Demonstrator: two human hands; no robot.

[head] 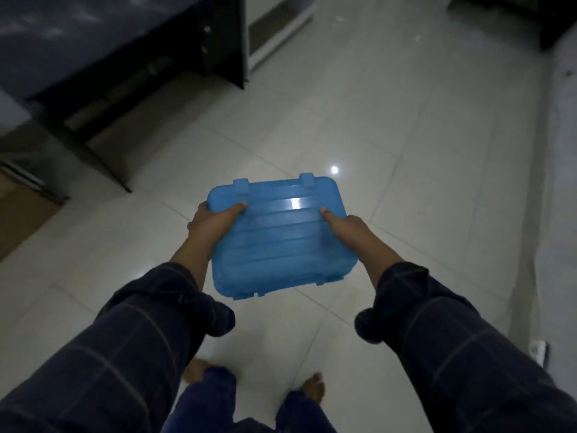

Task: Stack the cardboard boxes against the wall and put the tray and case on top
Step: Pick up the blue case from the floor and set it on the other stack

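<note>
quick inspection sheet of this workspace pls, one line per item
surface: glossy pale tiled floor, lamp glare on it
job's things: blue plastic case carried flat above the floor, latches on far edge; brown cardboard at left edge; tray not seen
clutter: nothing seen
grippers: left hand and right hand grip the case's sides, thumbs on top
cables: nothing seen
surroundings: dark furniture upper left; pale fabric edge on right; dim light
</note>
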